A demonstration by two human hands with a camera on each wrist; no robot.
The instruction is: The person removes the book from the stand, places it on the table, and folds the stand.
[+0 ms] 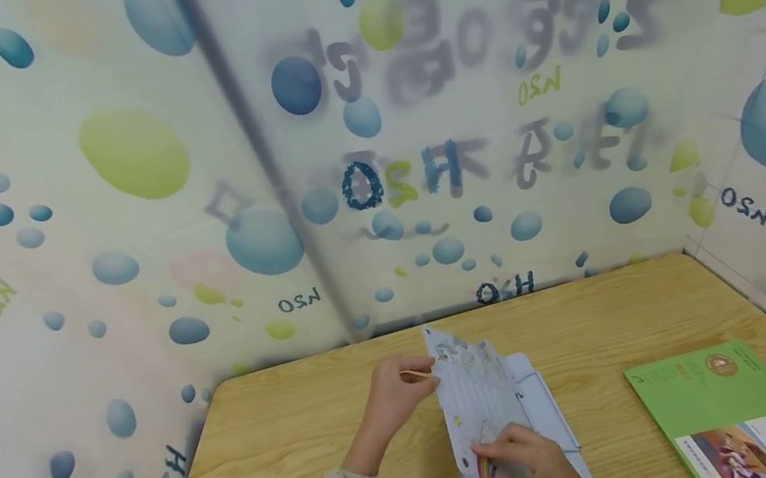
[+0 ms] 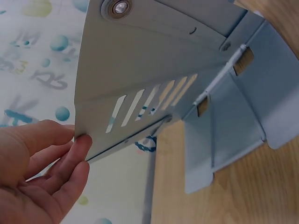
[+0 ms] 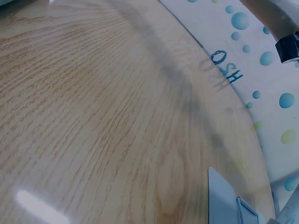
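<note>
A pale metal book stand (image 1: 466,398) with a slotted, cartoon-printed panel stands on the table, its panel tilted up from a flat base (image 1: 546,406). My left hand (image 1: 394,394) pinches the panel's outer edge between thumb and fingers. In the left wrist view, the plain back of the panel (image 2: 140,60) faces the camera, and the fingertips of my left hand (image 2: 51,168) sit at its edge. At the panel's lower corner, my right hand (image 1: 531,468) pinches the edge by a small rainbow print. Only a corner of the stand (image 3: 222,198) shows in the right wrist view.
A green book (image 1: 706,396) with a picture on its cover lies on the wooden table (image 1: 292,423) to the right of the stand. Behind the table rises a white wall (image 1: 418,267) patterned with blue and green dots.
</note>
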